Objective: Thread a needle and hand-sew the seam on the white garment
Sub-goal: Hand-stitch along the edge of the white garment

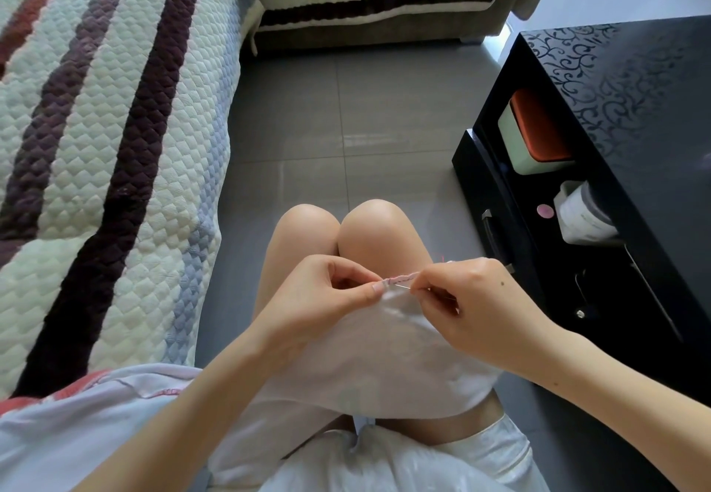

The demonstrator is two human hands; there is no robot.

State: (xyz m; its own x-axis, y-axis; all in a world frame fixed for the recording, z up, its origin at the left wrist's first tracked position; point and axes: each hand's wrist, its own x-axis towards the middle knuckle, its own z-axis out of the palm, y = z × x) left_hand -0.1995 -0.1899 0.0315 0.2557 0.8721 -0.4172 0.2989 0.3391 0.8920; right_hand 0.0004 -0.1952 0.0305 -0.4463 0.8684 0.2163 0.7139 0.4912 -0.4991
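1. Lying over the person's lap (384, 245), the garment (384, 357) has its pink-stitched seam (400, 279) lifted at the top edge.
2. Left hand (327, 291) pinches the seam's end.
3. Right hand (473, 306) pinches the needle (404, 288), just below the seam.
4. Striped sofa (96, 145) stands left, black tabletop (635, 106) right.

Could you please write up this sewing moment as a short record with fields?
setting: person seated, white fabric garment draped over the lap
left hand: pinches the pink-stitched seam edge of the garment
right hand: pinches a thin metal needle just below the seam
thread: too fine to tell
surroundings: striped quilted sofa cover on the left; glossy black table on the right; grey tiled floor
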